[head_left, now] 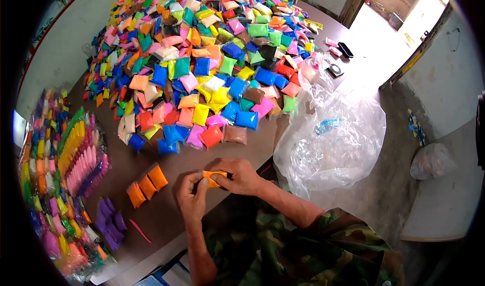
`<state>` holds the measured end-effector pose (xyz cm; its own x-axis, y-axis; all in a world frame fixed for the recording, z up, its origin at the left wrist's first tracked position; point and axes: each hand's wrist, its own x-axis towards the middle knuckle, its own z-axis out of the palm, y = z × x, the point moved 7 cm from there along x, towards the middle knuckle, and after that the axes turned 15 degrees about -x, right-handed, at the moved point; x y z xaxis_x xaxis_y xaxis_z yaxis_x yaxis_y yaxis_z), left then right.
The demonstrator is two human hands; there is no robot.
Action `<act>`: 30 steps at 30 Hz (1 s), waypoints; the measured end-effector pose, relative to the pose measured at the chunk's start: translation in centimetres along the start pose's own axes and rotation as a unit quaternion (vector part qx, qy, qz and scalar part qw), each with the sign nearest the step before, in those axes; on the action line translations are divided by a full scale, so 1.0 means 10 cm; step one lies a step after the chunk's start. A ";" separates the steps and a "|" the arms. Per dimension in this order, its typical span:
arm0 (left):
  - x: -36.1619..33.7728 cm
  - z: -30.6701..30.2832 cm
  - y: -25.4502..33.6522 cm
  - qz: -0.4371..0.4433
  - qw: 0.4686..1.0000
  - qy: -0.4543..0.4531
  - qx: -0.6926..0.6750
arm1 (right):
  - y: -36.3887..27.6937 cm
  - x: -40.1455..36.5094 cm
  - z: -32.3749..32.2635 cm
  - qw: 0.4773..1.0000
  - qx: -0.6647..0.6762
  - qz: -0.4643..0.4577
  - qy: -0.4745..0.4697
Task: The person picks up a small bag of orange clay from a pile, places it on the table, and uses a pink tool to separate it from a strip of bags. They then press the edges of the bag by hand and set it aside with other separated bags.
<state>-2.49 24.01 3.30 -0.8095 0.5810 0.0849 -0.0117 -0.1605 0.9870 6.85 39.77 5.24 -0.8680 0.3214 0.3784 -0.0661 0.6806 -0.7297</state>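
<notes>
Between my hands, close to the table's front edge, is a small orange packet (pixel 214 179) in clear wrap. My left hand (pixel 192 192) pinches its left end with thumb and fingers. From the other side my right hand (pixel 237 177) grips the same packet, thumb pressed on top. To the left of my hands, several orange packets (pixel 147 187) lie side by side in a short row. Beyond them sits a cluster of purple packets (pixel 109 220), with a thin pink strip (pixel 140 231) beside it.
A large heap of multicoloured packets (pixel 202 84) covers the far table. Bundled packets in clear bags (pixel 65 175) stack along the left edge. A big clear plastic bag (pixel 333 144) hangs at the right edge. A black object (pixel 345 50) and a roll of tape (pixel 334 70) lie beyond it.
</notes>
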 end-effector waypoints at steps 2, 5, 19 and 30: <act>0.00 0.10 0.09 -0.013 1.000 -0.008 -0.002 | 0.06 -0.03 0.02 1.000 0.000 0.028 -0.008; 0.02 0.06 0.01 -0.050 0.999 -0.011 0.003 | 0.08 -0.03 0.03 0.999 0.012 0.035 0.001; 0.03 0.05 0.01 -0.041 0.999 0.030 0.018 | 0.05 -0.03 0.02 0.999 0.004 0.016 0.030; -0.07 0.05 0.28 0.093 0.981 0.079 0.149 | -0.02 -0.04 0.08 0.998 -0.040 0.042 0.025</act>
<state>-1.63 23.55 6.09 -0.8624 0.4291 0.2684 0.2984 0.0026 0.9544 6.78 39.00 4.75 -0.8435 0.4095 0.3475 0.0461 0.6999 -0.7128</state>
